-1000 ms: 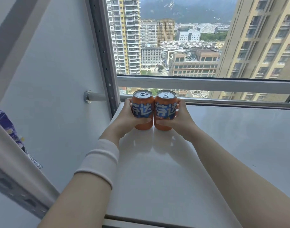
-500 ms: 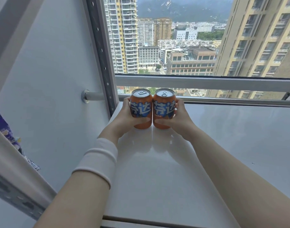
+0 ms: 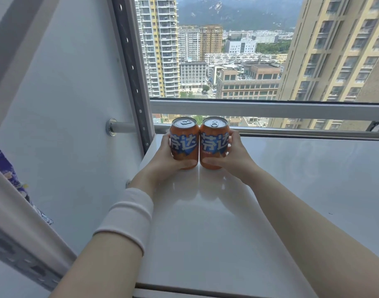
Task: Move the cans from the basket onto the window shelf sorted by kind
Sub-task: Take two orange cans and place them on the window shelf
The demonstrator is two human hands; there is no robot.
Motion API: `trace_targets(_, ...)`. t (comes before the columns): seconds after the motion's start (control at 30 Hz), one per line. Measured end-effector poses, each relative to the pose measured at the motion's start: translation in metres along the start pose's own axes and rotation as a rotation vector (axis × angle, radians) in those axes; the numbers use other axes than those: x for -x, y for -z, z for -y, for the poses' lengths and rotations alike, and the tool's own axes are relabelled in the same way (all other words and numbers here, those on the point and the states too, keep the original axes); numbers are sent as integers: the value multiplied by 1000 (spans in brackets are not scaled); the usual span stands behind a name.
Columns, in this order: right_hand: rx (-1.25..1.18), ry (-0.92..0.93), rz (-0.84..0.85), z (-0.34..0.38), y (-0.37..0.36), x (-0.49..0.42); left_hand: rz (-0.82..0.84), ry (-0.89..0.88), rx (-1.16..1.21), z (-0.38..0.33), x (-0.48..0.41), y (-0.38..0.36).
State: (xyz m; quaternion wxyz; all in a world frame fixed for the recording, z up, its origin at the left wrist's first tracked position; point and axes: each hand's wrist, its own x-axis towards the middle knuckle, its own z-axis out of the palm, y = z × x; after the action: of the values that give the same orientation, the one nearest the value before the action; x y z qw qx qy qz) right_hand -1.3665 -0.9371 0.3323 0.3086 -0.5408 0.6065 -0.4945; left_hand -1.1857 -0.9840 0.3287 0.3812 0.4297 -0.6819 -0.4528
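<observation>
Left orange can (image 3: 184,143) is gripped by the left hand (image 3: 162,160), right orange can (image 3: 214,143) by the right hand (image 3: 233,158). Both are held upright, touching, on the window shelf (image 3: 291,190).

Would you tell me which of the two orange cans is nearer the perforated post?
The left can, gripped by the left hand; the right can, in the right hand, is farther.

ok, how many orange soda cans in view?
2. Left orange can gripped by the left hand, right orange can by the right hand, side by side at the white shelf's back-left corner. Basket not in view; more may be hidden.
</observation>
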Motion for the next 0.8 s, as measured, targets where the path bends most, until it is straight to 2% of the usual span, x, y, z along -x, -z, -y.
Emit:
trace_targets(0.33,73,-47,-46,2,3,0,-58,3,-62,0,-1,-1)
trace_targets(0.8,51,-55,-3,0,5,-3,-71,26,-91,-5,1,-3)
